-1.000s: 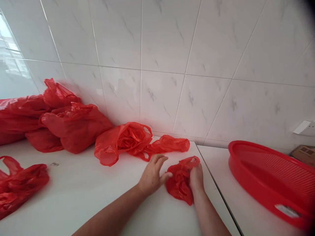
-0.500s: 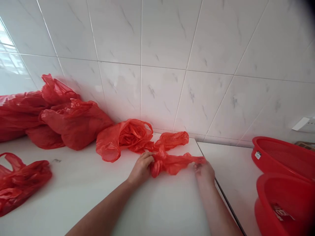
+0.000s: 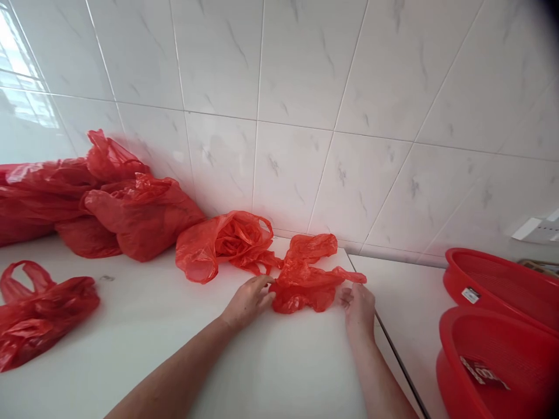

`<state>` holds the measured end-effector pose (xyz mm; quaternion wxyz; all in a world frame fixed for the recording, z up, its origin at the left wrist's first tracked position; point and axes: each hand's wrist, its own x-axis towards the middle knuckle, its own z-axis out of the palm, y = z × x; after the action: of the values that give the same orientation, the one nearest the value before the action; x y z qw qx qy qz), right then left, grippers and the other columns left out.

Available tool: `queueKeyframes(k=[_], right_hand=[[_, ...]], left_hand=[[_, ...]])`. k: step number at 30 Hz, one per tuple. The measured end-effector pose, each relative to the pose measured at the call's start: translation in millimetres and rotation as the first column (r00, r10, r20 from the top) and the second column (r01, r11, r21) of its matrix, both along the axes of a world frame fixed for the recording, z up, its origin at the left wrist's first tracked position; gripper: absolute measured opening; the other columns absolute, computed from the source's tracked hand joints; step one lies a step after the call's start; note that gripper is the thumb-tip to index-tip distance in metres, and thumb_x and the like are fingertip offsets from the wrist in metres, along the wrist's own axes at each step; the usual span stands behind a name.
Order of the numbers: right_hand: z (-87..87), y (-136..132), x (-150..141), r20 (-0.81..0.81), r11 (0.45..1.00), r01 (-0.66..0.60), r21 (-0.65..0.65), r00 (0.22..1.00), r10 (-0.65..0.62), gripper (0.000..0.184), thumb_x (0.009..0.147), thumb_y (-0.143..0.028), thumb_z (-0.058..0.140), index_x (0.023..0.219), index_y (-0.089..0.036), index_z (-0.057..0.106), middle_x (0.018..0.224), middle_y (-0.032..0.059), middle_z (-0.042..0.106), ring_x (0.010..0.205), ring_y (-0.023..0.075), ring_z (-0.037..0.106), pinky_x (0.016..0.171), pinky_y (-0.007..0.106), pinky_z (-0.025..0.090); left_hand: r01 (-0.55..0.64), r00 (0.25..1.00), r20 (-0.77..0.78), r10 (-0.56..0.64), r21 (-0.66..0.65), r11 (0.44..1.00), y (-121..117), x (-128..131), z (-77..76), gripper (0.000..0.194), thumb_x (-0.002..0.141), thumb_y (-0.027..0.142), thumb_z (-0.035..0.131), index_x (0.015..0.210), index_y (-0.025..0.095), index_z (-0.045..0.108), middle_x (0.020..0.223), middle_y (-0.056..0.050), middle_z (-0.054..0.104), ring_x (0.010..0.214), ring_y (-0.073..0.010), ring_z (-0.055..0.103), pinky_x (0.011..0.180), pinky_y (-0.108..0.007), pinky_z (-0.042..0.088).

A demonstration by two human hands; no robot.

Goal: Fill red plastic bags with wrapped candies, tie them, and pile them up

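A crumpled red plastic bag [image 3: 305, 285] lies on the white counter [image 3: 271, 361] between my hands. My left hand [image 3: 248, 301] rests at its left end, fingers curled and pinching the plastic. At the bag's right end is my right hand [image 3: 360, 302], fingers loosely curled, touching the bag's thin corner near the counter's edge. Just behind lie another crumpled red bag [image 3: 311, 247] and an opened red bag [image 3: 225, 244].
A heap of full red bags [image 3: 100, 203] leans on the tiled wall at the back left. A flat red bag [image 3: 41, 308] lies at the left edge. Two red plastic baskets [image 3: 502, 343] stand at the right, past a dark seam in the counter.
The bag was first bunched between both hands, then pulled out lengthwise. It now lies looser and wider, and my right hand's grip has eased. The view shifted right, showing a second basket.
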<state>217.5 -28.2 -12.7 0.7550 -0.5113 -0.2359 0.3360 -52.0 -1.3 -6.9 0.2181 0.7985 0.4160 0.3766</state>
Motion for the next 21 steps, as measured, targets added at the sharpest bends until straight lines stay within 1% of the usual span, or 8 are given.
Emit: queueKeyframes(k=[3,5,7,9,12,14,17,21], right_hand=[[0.8,-22,-27,0.161,0.991,-0.111,-0.073,0.979,0.122,0.038,0.074,-0.054,0.062,0.080,-0.017,0.055,0.057,-0.0026,0.058,0.045,0.0099,0.051,0.041,0.020,0.038],[1.0,-33,-45,0.276,0.961,-0.216,-0.174,0.926,0.258,0.042,0.078,-0.060,0.056,0.082,-0.018,0.056,0.058,-0.0022,0.058,0.045,0.0103,0.052,0.041,0.020,0.038],[1.8,-38,-57,0.323,0.918,-0.285,-0.276,0.872,0.368,0.046,0.079,-0.065,0.049,0.082,-0.019,0.055,0.059,-0.0017,0.059,0.047,0.0117,0.053,0.041,0.021,0.038],[4.5,-39,-61,0.283,0.892,-0.327,-0.311,0.865,0.415,0.050,0.079,-0.068,0.045,0.082,-0.019,0.055,0.063,0.0004,0.061,0.049,0.0138,0.056,0.041,0.023,0.040],[10.6,-39,-55,0.124,0.863,-0.450,-0.230,0.866,0.484,0.050,0.080,-0.067,0.045,0.092,-0.021,0.060,0.080,0.0047,0.068,0.060,0.0169,0.061,0.046,0.025,0.042],[12.5,-38,-49,0.031,0.835,-0.533,-0.136,0.840,0.542,0.042,0.078,-0.058,0.056,0.096,-0.021,0.062,0.090,0.0056,0.069,0.071,0.0186,0.063,0.054,0.026,0.046],[8.0,-37,-43,-0.015,0.838,-0.542,-0.066,0.840,0.542,0.027,0.069,-0.034,0.071,0.090,-0.019,0.065,0.086,0.0043,0.070,0.078,0.0194,0.064,0.065,0.027,0.048],[0.7,-40,-40,-0.040,0.870,-0.492,-0.019,0.870,0.491,0.022,0.064,-0.022,0.070,0.086,-0.020,0.065,0.082,0.0014,0.070,0.078,0.0189,0.064,0.069,0.028,0.048]], left_hand=[[-0.004,0.996,-0.094,-0.012,-0.167,0.986,-7,13,0.6,0.064,0.072,0.028,0.061,0.131,0.028,0.036,0.091,0.002,0.063,0.069,-0.0148,0.057,0.066,-0.026,0.046],[0.002,0.985,-0.166,-0.035,-0.194,0.981,-11,21,0.5,0.070,0.071,0.024,0.059,0.135,0.029,0.031,0.085,0.004,0.061,0.063,-0.0132,0.054,0.063,-0.025,0.043],[0.071,0.971,-0.219,-0.100,-0.137,0.988,-14,27,0.9,0.052,0.072,0.016,0.053,0.122,0.027,0.047,0.084,0.003,0.061,0.068,-0.0133,0.055,0.064,-0.024,0.041],[0.174,0.951,-0.248,-0.185,-0.067,0.982,-19,31,1.9,0.032,0.071,0.007,0.046,0.096,0.023,0.060,0.085,0.001,0.061,0.073,-0.0137,0.054,0.066,-0.023,0.039],[0.288,0.921,-0.271,-0.280,-0.012,0.958,-28,36,2.7,0.024,0.070,0.002,0.043,0.070,0.019,0.059,0.082,-0.001,0.057,0.076,-0.0144,0.050,0.067,-0.024,0.037],[0.352,0.896,-0.308,-0.320,0.052,0.935,-34,38,2.5,0.023,0.073,0.002,0.043,0.067,0.018,0.058,0.081,-0.002,0.055,0.077,-0.0155,0.049,0.068,-0.026,0.037],[0.394,0.885,-0.322,-0.337,0.133,0.909,-39,40,2.9,0.023,0.073,0.003,0.043,0.071,0.018,0.060,0.084,-0.004,0.056,0.079,-0.0171,0.050,0.071,-0.027,0.038],[0.269,0.954,-0.126,-0.272,-0.039,0.962,-33,33,7.5,0.008,0.075,0.021,0.057,0.070,0.019,0.063,0.087,-0.004,0.060,0.083,-0.0191,0.054,0.079,-0.030,0.041]])
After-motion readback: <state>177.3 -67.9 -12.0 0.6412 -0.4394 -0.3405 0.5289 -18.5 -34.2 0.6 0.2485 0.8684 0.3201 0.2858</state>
